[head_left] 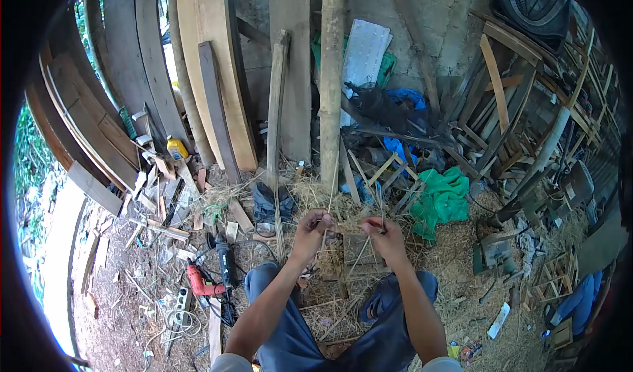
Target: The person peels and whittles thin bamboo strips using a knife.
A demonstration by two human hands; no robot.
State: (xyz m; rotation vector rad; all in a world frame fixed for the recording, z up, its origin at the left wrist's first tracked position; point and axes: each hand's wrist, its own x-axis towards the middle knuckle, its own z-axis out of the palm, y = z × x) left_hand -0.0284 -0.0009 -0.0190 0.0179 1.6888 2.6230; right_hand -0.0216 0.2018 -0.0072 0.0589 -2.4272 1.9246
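My left hand (312, 232) is closed, fingers curled round a thin pale strip (334, 186) that rises above it. Level with it and a little to the right, my right hand (386, 235) is closed too. A second thin strip (381, 190) passes up from its fingers. Something small and dark shows at the right fingertips, too small to name. Between and below the hands a short wooden post (339, 266) stands over the littered ground, near my knees. Loose straw-like shavings (313, 192) lie just beyond the hands.
A red drill (202, 282), a dark power tool (225, 260) and a power strip (180, 306) with cords lie at left. A bamboo pole (331, 88) stands ahead. Tall planks (214, 62) lean at the back left; green cloth (440, 200) and scrap wood lie at right.
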